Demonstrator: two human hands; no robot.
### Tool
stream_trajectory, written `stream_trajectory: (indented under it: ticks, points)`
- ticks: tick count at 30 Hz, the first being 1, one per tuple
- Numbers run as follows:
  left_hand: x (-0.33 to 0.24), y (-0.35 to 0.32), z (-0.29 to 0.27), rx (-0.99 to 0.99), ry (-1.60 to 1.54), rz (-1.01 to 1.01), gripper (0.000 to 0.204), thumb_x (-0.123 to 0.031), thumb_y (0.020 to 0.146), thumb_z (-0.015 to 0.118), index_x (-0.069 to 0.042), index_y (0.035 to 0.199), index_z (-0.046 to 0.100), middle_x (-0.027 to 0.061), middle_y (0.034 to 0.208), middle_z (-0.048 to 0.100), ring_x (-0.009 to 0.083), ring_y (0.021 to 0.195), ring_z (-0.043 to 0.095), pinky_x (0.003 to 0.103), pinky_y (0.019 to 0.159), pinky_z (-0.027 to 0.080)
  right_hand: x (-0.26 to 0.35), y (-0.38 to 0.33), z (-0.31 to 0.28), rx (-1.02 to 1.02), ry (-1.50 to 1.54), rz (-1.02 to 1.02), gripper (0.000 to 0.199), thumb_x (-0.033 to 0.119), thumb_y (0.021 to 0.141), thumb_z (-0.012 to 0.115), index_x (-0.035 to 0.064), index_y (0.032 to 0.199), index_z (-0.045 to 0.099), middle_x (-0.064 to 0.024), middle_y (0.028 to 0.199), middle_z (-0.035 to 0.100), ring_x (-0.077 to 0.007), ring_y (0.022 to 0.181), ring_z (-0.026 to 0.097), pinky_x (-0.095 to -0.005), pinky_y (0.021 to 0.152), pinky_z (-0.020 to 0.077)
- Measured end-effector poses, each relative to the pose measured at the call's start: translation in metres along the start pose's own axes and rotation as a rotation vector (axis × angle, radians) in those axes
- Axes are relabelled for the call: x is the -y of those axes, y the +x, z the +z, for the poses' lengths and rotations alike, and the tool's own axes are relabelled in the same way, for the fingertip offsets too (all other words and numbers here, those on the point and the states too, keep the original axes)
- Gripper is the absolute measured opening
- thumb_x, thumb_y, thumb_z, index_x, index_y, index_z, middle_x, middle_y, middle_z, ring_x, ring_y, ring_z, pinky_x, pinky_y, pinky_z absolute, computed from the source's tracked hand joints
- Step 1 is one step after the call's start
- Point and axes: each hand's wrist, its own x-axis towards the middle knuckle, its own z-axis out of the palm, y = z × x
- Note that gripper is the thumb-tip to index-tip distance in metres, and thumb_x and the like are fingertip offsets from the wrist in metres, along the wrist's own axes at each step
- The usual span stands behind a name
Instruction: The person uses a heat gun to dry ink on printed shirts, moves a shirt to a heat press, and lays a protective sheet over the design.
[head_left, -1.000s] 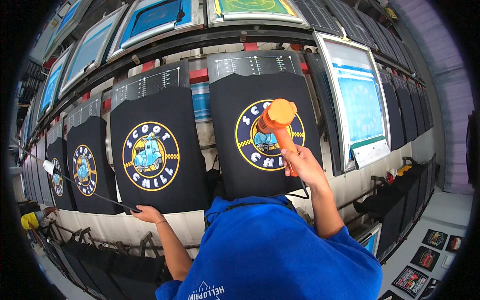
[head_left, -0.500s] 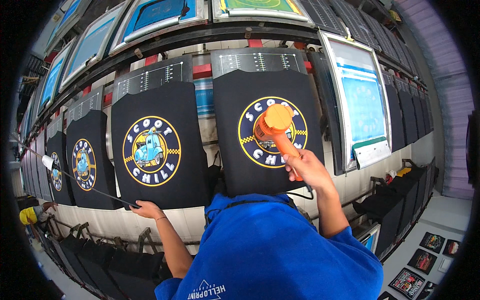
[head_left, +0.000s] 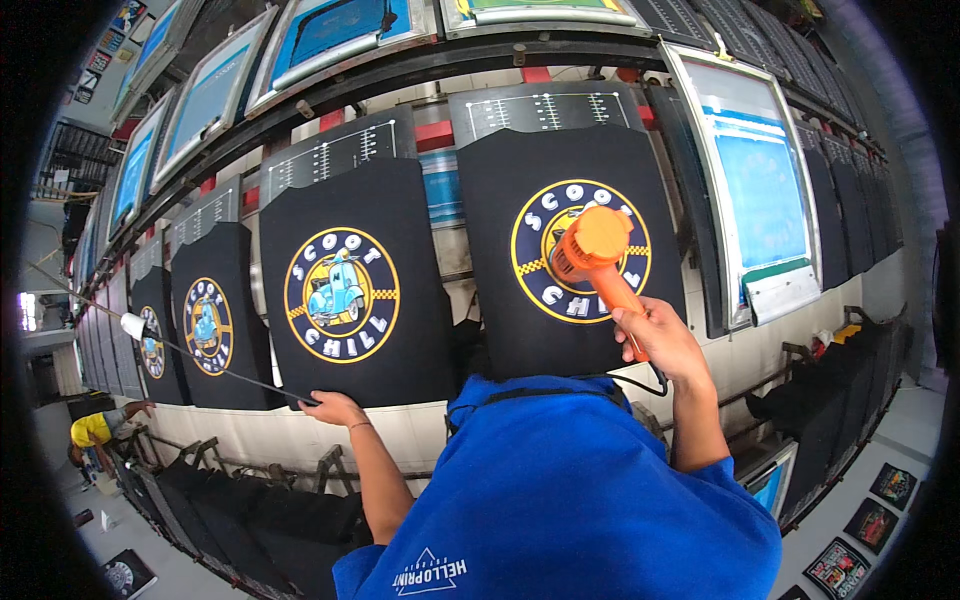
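My right hand point(head_left: 655, 335) is wrapped round the handle of an orange heat gun point(head_left: 600, 238). The gun is over the round printed badge on a black T-shirt panel point(head_left: 520, 345); whether its nozzle touches the print cannot be told. Part of the scooter picture is hidden behind it. To the left, my left hand point(head_left: 335, 408) is closed on a dark cord point(head_left: 240, 377), beside the lower edge of a second black shirt point(head_left: 415, 330) with the same badge. The cord stretches up and left past a white connector-like piece point(head_left: 132, 326).
More printed black shirts point(head_left: 238, 340) lie on boards in a row to the left. Framed printing screens point(head_left: 755, 190) stand right and along the far rail. A black cable point(head_left: 640, 383) hangs from the gun. A person in yellow point(head_left: 92, 430) is at far left.
The whole view has swung, so the scene sits further right. Against the badge, the heat gun has shifted slightly right and nearer. Both hands keep their holds.
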Motion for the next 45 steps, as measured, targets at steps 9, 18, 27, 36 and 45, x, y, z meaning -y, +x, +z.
stream_trajectory:
  ticks: [9,18,27,36,45]
  points:
    - [0.002,0.001,0.000,-0.005,0.011,0.020,0.050,-0.018,0.096,0.044,0.009,0.138,0.036,0.0299,0.135,0.045,0.0414,0.120,0.050,0.044,0.104,0.039,-0.007,-0.011,-0.003,-0.002,0.004,-0.018,0.025,0.024,0.092,0.062,0.0005,0.096,0.058,-0.0017,0.072,0.057,-0.0082,0.051,0.055,-0.0214,0.047,0.0463]
    - [-0.001,-0.004,0.000,-0.024,0.022,0.039,0.050,-0.019,0.095,0.047,0.007,0.136,0.039,0.0293,0.133,0.047,0.0420,0.119,0.050,0.045,0.103,0.038,-0.016,-0.021,-0.014,-0.028,0.028,-0.014,0.026,0.025,0.092,0.061,0.0003,0.099,0.058,-0.0017,0.070,0.057,-0.0081,0.051,0.054,-0.0220,0.049,0.0450]
    - [-0.006,-0.005,-0.001,-0.005,0.029,0.025,0.051,-0.021,0.097,0.044,0.008,0.138,0.038,0.0294,0.138,0.043,0.0420,0.123,0.047,0.045,0.105,0.036,-0.010,-0.013,-0.020,-0.039,-0.030,-0.012,0.029,0.027,0.092,0.061,0.0006,0.104,0.058,-0.0012,0.070,0.056,-0.0088,0.052,0.053,-0.0212,0.049,0.0444]
    - [-0.001,-0.001,0.000,-0.021,0.024,0.028,0.050,-0.021,0.096,0.045,0.006,0.138,0.039,0.0279,0.136,0.046,0.0412,0.120,0.050,0.045,0.103,0.039,0.015,0.037,-0.012,-0.031,-0.007,-0.116,0.025,0.027,0.094,0.059,0.0029,0.098,0.057,-0.0010,0.070,0.056,-0.0084,0.051,0.054,-0.0221,0.049,0.0443]
    - [0.000,-0.001,0.000,-0.003,-0.001,0.025,0.050,-0.021,0.097,0.045,0.008,0.137,0.038,0.0288,0.136,0.045,0.0411,0.121,0.049,0.044,0.104,0.038,0.013,0.034,-0.006,-0.078,-0.045,-0.152,0.027,0.029,0.093,0.060,0.0021,0.092,0.059,0.0000,0.068,0.056,-0.0075,0.050,0.053,-0.0218,0.046,0.0423]
